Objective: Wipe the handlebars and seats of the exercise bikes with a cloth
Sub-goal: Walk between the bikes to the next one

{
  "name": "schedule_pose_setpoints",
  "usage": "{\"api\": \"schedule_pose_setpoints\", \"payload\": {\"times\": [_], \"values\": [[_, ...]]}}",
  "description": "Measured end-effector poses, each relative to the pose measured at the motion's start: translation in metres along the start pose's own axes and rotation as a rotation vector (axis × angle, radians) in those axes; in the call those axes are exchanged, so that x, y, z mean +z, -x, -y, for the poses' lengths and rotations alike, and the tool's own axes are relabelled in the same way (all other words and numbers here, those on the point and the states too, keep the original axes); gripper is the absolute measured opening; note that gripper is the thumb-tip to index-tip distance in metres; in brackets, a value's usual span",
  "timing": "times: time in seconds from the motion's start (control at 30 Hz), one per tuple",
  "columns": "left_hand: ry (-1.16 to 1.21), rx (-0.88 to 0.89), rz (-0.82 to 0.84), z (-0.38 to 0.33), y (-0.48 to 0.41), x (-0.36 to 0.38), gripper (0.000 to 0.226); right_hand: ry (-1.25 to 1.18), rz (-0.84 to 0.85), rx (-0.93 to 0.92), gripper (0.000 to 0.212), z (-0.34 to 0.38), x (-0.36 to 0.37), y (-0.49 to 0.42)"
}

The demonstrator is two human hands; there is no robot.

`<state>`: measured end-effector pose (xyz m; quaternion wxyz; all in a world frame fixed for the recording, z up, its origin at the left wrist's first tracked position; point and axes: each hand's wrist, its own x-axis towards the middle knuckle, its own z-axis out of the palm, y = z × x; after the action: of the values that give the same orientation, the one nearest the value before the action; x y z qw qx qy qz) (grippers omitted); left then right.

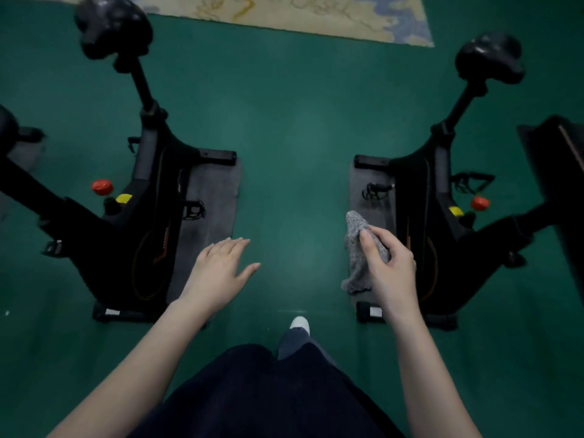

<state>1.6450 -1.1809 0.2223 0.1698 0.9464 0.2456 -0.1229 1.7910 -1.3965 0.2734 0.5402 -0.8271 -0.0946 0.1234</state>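
Two black exercise bikes stand on a green floor, one on each side of me. The left bike (139, 216) has its black seat (113, 30) at the top left. The right bike (436, 222) has its seat (489, 58) at the top right. My right hand (388, 267) grips a grey cloth (358, 245), held in the air beside the right bike's frame. My left hand (221, 270) hovers with fingers straight near the left bike, touching nothing. The handlebars lie mostly outside the view.
A grey mat (211, 216) lies under the left bike and another grey mat (369, 197) under the right one. A patterned rug (316, 14) lies beyond. A dark object (559, 184) stands at the right edge. Green floor (294, 153) runs between the bikes.
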Motion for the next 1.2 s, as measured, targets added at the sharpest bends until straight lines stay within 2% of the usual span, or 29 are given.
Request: {"api": "schedule_pose_setpoints", "payload": {"times": [0.17, 0.33, 0.6, 0.93, 1.2], "values": [[0.068, -0.106, -0.073, -0.021, -0.019, -0.005, 0.061, 0.003, 0.094, -0.039, 0.010, 0.005, -0.005, -0.057], [0.115, -0.229, -0.074, -0.018, -0.032, -0.012, 0.061, 0.016, 0.231, -0.079, 0.010, 0.016, 0.018, -0.098], [0.185, -0.415, -0.124, 0.019, -0.080, -0.036, 0.062, 0.031, 0.411, -0.149, 0.010, 0.044, 0.086, -0.173], [0.227, -0.483, -0.201, 0.071, -0.186, -0.084, 0.061, 0.043, 0.530, -0.232, 0.013, 0.105, 0.179, -0.276], [0.283, -0.656, -0.253, 0.107, -0.199, -0.103, 0.062, 0.029, 0.746, -0.301, 0.012, 0.146, 0.256, -0.310]]}}
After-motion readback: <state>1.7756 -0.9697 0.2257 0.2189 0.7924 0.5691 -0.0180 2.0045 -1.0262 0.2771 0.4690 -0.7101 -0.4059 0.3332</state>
